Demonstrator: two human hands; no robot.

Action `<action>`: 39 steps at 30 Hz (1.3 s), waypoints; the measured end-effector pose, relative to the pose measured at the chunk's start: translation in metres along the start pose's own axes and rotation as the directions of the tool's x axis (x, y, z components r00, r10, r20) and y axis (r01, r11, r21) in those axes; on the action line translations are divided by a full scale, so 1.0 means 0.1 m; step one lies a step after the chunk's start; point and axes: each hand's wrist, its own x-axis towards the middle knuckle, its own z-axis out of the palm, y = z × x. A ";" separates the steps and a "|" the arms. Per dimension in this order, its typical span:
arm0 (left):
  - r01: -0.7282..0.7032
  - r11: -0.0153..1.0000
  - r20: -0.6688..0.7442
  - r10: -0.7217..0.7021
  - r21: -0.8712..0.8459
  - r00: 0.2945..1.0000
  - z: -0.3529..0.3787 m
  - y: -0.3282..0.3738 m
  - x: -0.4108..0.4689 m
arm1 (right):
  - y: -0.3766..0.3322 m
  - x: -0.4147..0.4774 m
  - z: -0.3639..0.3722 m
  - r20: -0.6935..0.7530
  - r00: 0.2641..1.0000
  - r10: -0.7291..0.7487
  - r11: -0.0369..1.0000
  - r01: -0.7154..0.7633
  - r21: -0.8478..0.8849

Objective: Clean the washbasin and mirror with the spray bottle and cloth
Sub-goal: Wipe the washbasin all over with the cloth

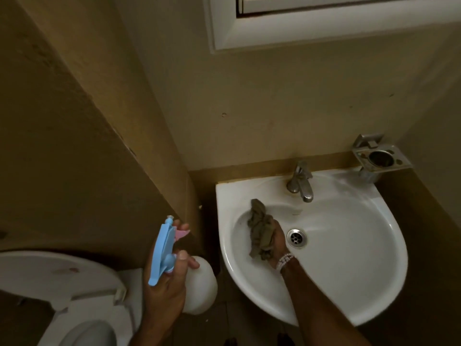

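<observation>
Both forearms are bare, with no sleeves; a beaded bracelet [285, 260] of pale beads circles the right wrist.

We see a dim corner of ochre walls [274, 101] — a white toilet [74, 295] at lower left, a metal holder [381, 158] on the right wall, and a white frame [249, 33] above.
</observation>
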 end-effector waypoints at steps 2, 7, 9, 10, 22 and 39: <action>0.018 1.000 0.010 -0.018 0.014 1.000 0.02 -0.01 -0.02 | 0.03 0.00 -0.03 -0.148 0.989 0.020 0.979 -0.050 -0.198; 0.045 0.999 -0.030 -0.044 0.031 0.999 0.07 -0.05 -0.01 | 0.13 0.23 0.00 -0.277 0.912 -0.301 0.740 0.040 -0.672; 0.035 0.999 -0.035 -0.034 0.031 0.999 0.08 -0.04 0.00 | 0.09 0.19 0.01 -0.307 0.882 -0.356 0.685 0.024 -0.728; 0.027 0.999 -0.037 -0.026 0.031 0.999 0.09 -0.03 -0.01 | 0.08 0.17 0.01 -0.323 0.872 -0.369 0.668 0.007 -0.744; -0.004 1.000 0.061 0.003 0.019 0.998 0.19 -0.02 -0.07 | 0.27 -0.06 0.48 -0.341 0.813 -0.473 0.571 -0.012 -0.821; 0.012 1.000 -0.029 -0.012 -0.017 0.999 -0.04 -0.11 -0.03 | 0.05 0.01 0.77 -0.250 0.822 -0.511 0.628 0.159 -0.761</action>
